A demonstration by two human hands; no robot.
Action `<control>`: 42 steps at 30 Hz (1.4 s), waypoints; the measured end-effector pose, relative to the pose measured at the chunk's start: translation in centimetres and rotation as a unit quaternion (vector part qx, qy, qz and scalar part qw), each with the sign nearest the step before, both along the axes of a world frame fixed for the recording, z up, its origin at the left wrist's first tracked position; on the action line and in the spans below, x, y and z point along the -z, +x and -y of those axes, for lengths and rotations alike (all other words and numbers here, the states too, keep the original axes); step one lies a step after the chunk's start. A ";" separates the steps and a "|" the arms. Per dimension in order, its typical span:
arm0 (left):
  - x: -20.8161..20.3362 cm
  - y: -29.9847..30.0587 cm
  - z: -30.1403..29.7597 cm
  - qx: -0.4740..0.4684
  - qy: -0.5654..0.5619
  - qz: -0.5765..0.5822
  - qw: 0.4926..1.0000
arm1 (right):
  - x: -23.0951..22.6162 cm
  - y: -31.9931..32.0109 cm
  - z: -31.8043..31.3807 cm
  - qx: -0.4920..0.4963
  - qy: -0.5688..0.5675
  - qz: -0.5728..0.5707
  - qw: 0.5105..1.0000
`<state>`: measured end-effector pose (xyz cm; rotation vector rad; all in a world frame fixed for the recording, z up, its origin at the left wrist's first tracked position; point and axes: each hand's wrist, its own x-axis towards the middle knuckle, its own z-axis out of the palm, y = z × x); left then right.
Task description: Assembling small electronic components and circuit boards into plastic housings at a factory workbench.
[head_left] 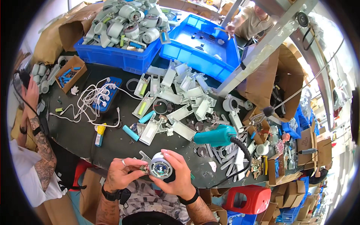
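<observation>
My right hand (174, 174) is wrapped round a round light-grey motor housing (160, 168) with a small lit display facing up. At its left side, my left hand (125, 172) pinches a small part; its kind is too small to make out. A narrow grey piece (144, 155) sticks up between the hands, beside the housing. Both hands are just off the near edge of the dark table, above my lap. Ahead of them lie an open grey plastic casing (150, 129) and a blue cylindrical battery cell (130, 133).
A teal electric screwdriver (215, 137) with a coiled cord is to the right. Grey casings (182, 125) cover mid-table. White cables (88, 99) lie left. Blue crates (112, 56) stand behind, one heaped. A red stool (247, 198) is lower right. Other people work left and far right.
</observation>
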<state>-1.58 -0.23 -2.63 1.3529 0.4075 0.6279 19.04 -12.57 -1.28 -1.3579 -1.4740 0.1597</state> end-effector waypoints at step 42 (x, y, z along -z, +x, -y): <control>1.1 0.5 1.5 -0.120 0.027 -0.021 0.992 | 0.8 -1.0 0.7 0.038 -0.025 -0.254 0.966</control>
